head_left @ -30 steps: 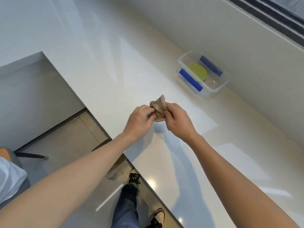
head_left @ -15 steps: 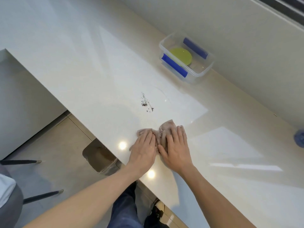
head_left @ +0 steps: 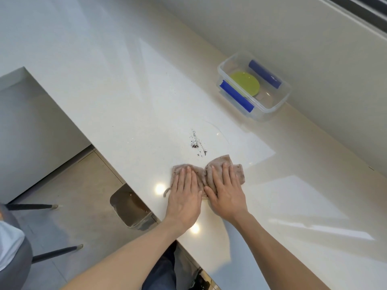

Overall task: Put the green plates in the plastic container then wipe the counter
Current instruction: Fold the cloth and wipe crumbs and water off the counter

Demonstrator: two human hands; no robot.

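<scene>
A brownish-grey cloth (head_left: 235, 166) lies spread flat on the white counter (head_left: 117, 84) near its front edge. My left hand (head_left: 184, 198) and my right hand (head_left: 227, 195) press flat on it side by side, fingers stretched out. Just beyond the cloth is a small scatter of dark crumbs (head_left: 198, 143). The clear plastic container (head_left: 270, 111) with blue clips stands at the back right by the wall, and a green plate (head_left: 247, 84) lies inside it.
A wall rises right behind the container. A faint wet arc (head_left: 217, 130) shows on the counter between crumbs and container. Below the counter's front edge are a brown stool seat (head_left: 130, 208) and dark chair legs (head_left: 54, 251) on the tiled floor.
A second ago both hands held the bunched cloth up over the counter. They have since laid it down near the front edge and spread it out flat, palms on top.
</scene>
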